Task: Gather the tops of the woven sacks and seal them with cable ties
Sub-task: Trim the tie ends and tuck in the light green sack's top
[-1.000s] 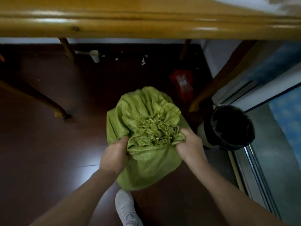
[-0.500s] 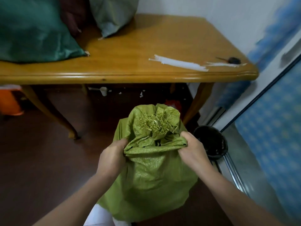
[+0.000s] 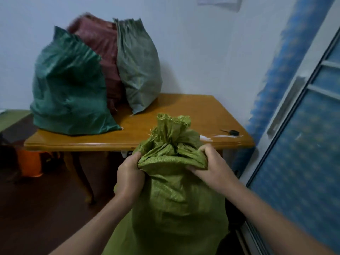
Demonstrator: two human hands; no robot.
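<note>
In front of the desk, the light green sack is upright, its gathered top bunched into a ruffle; the left grip clutches the folded cloth left of the neck; the right grip clutches it on the right (fingers curled into the weave). On the desk lean a dark green sack, a red sack and a grey-green sack.

The left hand and right hand are bare, with both forearms uncovered.
</note>
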